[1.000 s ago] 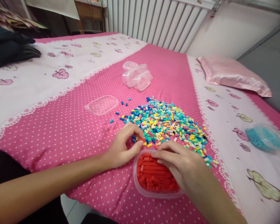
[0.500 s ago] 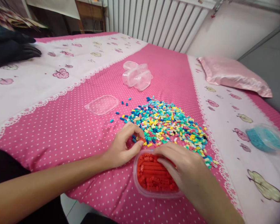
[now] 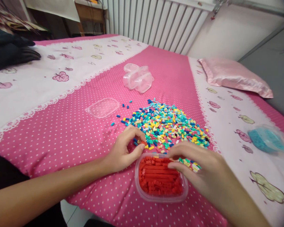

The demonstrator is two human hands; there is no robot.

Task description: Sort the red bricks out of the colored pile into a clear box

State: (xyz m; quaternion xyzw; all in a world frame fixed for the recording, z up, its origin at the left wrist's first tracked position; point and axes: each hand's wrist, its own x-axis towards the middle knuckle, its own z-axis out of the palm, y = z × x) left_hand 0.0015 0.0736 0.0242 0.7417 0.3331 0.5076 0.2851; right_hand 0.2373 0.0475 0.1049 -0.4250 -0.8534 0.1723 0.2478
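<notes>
Beside the pile, left hand: pinching red brick
Right hand: grip unclear
Tub: seemingly mid-packing; next, neat aligning

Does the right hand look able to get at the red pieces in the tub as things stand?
Probably yes: the right hand is over the far right of the open tub, most of the red pieces lie uncovered, and the left hand is off to the side.
</notes>
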